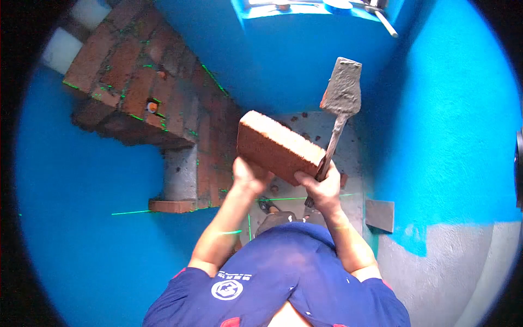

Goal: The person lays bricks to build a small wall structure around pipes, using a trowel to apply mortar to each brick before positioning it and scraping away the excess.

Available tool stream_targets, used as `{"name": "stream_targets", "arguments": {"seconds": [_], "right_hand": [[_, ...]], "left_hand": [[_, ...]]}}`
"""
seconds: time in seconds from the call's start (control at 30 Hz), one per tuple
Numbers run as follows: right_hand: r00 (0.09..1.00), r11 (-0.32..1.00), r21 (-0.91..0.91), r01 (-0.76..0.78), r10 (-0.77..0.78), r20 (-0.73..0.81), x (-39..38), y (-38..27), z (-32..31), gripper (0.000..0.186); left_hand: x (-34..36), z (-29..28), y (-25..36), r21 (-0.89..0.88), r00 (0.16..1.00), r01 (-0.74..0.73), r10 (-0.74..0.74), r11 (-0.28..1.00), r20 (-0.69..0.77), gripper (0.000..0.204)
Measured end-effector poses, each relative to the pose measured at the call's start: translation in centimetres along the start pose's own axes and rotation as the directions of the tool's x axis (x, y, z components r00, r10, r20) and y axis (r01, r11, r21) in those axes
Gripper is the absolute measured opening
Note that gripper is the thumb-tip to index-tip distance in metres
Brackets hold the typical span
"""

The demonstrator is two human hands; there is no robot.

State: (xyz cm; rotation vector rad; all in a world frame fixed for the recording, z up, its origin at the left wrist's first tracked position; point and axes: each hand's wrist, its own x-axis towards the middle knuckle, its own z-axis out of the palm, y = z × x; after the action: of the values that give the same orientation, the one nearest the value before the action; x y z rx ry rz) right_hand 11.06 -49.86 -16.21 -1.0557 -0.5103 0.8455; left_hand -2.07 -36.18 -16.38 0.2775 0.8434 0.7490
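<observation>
A red brick is held up at chest height between both hands, tilted down to the right. My left hand is closed under its left end. My right hand grips its right end and also the handle of a trowel, whose mortar-coated blade points up beyond the brick. To the left stands brickwork with dark mortar joints, a small orange fitting and green laser lines across it.
Blue walls surround me, grey on the lower right. A grey square tile stands by the right wall. A window ledge holds containers and a rod. Brick bits lie on the grey floor. A pale block sits under the brickwork.
</observation>
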Motion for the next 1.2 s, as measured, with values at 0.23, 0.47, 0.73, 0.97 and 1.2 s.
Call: {"name": "stream_targets", "arguments": {"seconds": [0.23,0.47,0.73,0.97,1.2], "right_hand": [[0.991,0.974,-0.187,-0.128,0.132,0.009,1.3,-3.2,-6.9,0.049],[0.951,0.758,-0.586,-0.287,0.299,-0.079,0.4,0.3,-12.0,0.048],[0.957,0.463,-0.84,-0.284,0.086,-0.277,-5.1,-0.6,-12.4,0.025],[0.918,0.336,-0.855,-0.394,0.178,-0.353,-8.2,3.5,-14.6,0.039],[0.983,0.554,-0.813,-0.18,0.082,-0.162,-6.3,-0.4,-13.8,0.035]], "left_hand": [[-0.2,7.1,4.1,0.306,0.346,-0.776,0.032,-0.552,0.938,0.083],[9.4,2.6,-8.7,0.772,0.618,-0.627,-0.669,-0.103,0.413,0.06],[12.5,-2.9,-15.3,0.63,0.785,-0.615,-0.302,-0.473,0.54,0.034],[12.7,-0.2,-15.7,0.607,0.791,-0.589,-0.225,-0.533,0.569,0.026],[13.7,-1.1,-16.4,0.589,0.798,-0.547,-0.159,-0.595,0.581,0.026]]}}
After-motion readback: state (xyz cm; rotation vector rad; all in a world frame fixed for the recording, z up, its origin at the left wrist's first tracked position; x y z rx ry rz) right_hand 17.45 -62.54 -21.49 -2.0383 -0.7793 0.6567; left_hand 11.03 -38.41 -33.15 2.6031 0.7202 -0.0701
